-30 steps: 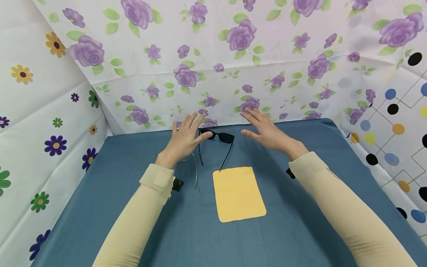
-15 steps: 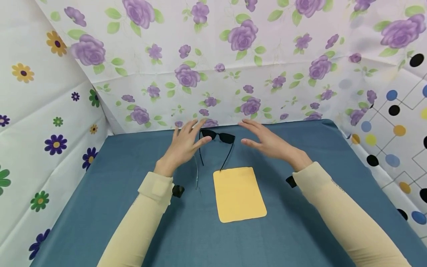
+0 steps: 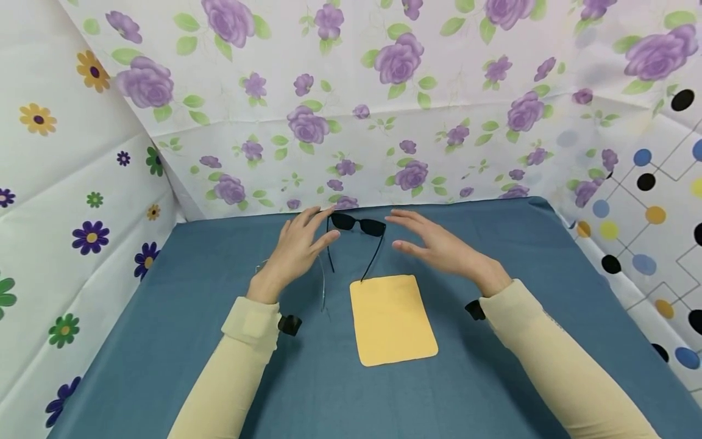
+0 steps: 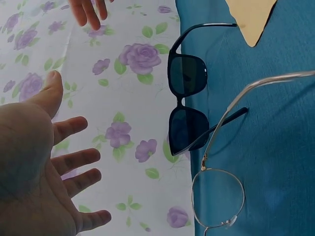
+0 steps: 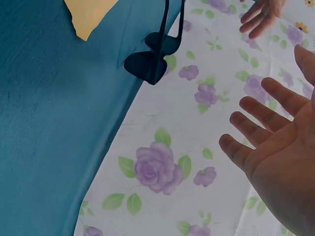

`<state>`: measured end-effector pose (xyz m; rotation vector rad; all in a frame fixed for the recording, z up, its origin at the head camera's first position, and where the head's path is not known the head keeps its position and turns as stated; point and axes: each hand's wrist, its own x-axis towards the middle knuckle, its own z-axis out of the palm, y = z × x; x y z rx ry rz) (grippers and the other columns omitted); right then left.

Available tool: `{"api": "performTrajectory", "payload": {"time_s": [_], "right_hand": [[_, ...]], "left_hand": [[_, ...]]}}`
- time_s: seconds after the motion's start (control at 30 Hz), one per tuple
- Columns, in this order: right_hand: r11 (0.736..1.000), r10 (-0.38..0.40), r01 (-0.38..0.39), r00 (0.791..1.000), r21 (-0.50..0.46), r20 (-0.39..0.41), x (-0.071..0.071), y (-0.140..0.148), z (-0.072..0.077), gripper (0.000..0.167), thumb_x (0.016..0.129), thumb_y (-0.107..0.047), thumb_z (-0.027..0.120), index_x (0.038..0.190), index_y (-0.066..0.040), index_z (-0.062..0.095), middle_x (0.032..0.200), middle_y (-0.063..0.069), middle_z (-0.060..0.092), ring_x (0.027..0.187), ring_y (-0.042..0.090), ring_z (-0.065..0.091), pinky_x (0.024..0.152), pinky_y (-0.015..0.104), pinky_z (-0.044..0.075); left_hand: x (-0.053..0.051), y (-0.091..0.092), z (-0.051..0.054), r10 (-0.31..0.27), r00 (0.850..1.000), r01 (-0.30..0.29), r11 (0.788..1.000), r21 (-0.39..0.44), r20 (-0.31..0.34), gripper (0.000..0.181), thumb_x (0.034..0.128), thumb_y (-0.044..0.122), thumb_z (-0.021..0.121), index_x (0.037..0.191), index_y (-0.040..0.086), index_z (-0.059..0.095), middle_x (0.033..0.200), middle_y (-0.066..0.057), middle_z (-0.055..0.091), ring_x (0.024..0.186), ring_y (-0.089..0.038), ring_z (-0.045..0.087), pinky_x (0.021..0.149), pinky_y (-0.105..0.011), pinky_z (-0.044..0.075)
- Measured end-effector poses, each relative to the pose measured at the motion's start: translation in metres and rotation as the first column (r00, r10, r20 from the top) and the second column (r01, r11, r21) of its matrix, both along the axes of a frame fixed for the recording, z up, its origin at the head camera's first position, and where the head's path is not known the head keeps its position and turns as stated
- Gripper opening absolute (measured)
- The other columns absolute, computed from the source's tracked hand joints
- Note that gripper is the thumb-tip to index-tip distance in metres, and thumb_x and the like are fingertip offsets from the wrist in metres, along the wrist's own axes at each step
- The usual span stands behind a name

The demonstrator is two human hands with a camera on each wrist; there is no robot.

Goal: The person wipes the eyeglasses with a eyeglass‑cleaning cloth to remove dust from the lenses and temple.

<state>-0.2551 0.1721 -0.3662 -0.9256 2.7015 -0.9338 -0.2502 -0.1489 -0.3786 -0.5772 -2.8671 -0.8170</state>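
My left hand (image 3: 290, 253) hovers above the blue cloth with its fingers spread, holding nothing. Beneath it lies a pair of thin-rimmed clear eyeglasses (image 4: 216, 196), mostly hidden by the hand in the head view but plain in the left wrist view. Black sunglasses (image 3: 359, 224) stand at the back between the two hands, temples unfolded toward me. To their right my right hand (image 3: 446, 247) is held in the air, fingers extended and touching nothing. A yellow cleaning cloth (image 3: 393, 320) lies flat in front of the sunglasses, by the tip of one temple.
A blue cloth (image 3: 340, 396) covers the table. Behind it rises a white sheet with purple roses (image 3: 307, 125). Patterned sheets also hang at both sides, flowers on the left and coloured dots on the right. A black wrist device (image 3: 289, 324) sits at the left cuff.
Both hands have drifted down and slightly toward me, the left one also a little to the left. The sunglasses, eyeglasses and yellow cloth have stayed in place.
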Motion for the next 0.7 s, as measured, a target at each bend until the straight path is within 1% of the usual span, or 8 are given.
{"api": "performTrajectory", "payload": {"time_s": [0.07,0.2,0.27,0.4,0.5,0.57,0.7], "right_hand": [[1.0,0.009,-0.009,1.0,-0.005,0.0,0.002,0.001,-0.001,0.064,0.108,-0.045,0.056,0.164,-0.023,0.034,0.173,0.004,0.019,0.157,0.033,0.023,0.119,0.063,0.03],[1.0,0.021,-0.021,1.0,-0.01,0.006,0.006,0.002,-0.004,0.06,0.109,-0.038,0.058,0.162,-0.023,0.038,0.171,0.004,0.024,0.156,0.031,0.027,0.118,0.061,0.033],[1.0,0.023,-0.023,1.0,-0.011,0.008,0.009,0.003,-0.005,0.058,0.109,-0.039,0.058,0.161,-0.023,0.039,0.17,0.003,0.026,0.155,0.03,0.029,0.117,0.06,0.034],[0.999,0.027,-0.026,1.0,-0.018,0.013,0.014,0.005,-0.007,0.058,0.108,-0.04,0.058,0.16,-0.019,0.043,0.168,0.003,0.03,0.153,0.03,0.032,0.116,0.06,0.036],[0.999,0.032,-0.032,0.999,-0.017,0.022,0.017,0.005,-0.007,0.057,0.108,-0.041,0.058,0.159,-0.02,0.044,0.167,0.003,0.032,0.153,0.03,0.033,0.115,0.06,0.037],[0.999,0.032,-0.032,0.999,-0.011,0.028,0.019,0.005,-0.008,0.056,0.108,-0.042,0.058,0.158,-0.022,0.045,0.167,0.003,0.033,0.152,0.03,0.035,0.115,0.059,0.038],[1.0,0.021,-0.021,0.999,-0.004,0.031,0.022,0.006,-0.011,0.053,0.107,-0.044,0.058,0.156,-0.025,0.048,0.164,0.003,0.036,0.15,0.03,0.037,0.114,0.059,0.04]], "left_hand": [[0.002,-0.001,0.0,-0.003,1.0,0.003,1.0,0.006,-0.005,0.065,0.1081,0.049,0.051,0.164,0.018,0.036,0.167,-0.018,0.029,0.155,-0.038,0.025,0.122,-0.07,0.01],[0.008,-0.003,0.001,-0.004,1.0,0.004,1.0,0.024,-0.007,0.065,0.1081,0.047,0.053,0.162,0.016,0.038,0.166,-0.019,0.03,0.153,-0.04,0.028,0.122,-0.069,0.013],[0.01,-0.004,0.001,-0.004,1.0,0.005,0.999,0.038,-0.007,0.064,0.1083,0.046,0.053,0.162,0.014,0.039,0.166,-0.019,0.031,0.152,-0.041,0.029,0.122,-0.068,0.016],[0.014,-0.004,-0.001,-0.006,1.0,0.007,0.998,0.055,-0.005,0.063,0.1084,0.046,0.053,0.161,0.014,0.04,0.165,-0.02,0.031,0.151,-0.042,0.03,0.122,-0.065,0.02],[0.017,-0.004,-0.003,-0.011,1.0,0.011,0.998,0.061,-0.004,0.063,0.1082,0.046,0.054,0.161,0.014,0.041,0.165,-0.02,0.032,0.151,-0.041,0.031,0.121,-0.066,0.02],[0.019,-0.004,-0.004,-0.012,1.0,0.013,0.998,0.062,-0.01,0.063,0.1081,0.045,0.054,0.16,0.013,0.041,0.164,-0.02,0.034,0.151,-0.041,0.032,0.121,-0.066,0.021],[0.024,-0.005,-0.004,-0.011,1.0,0.012,0.998,0.063,-0.017,0.061,0.1078,0.044,0.055,0.159,0.013,0.043,0.162,-0.02,0.037,0.148,-0.041,0.036,0.119,-0.066,0.025]]}}
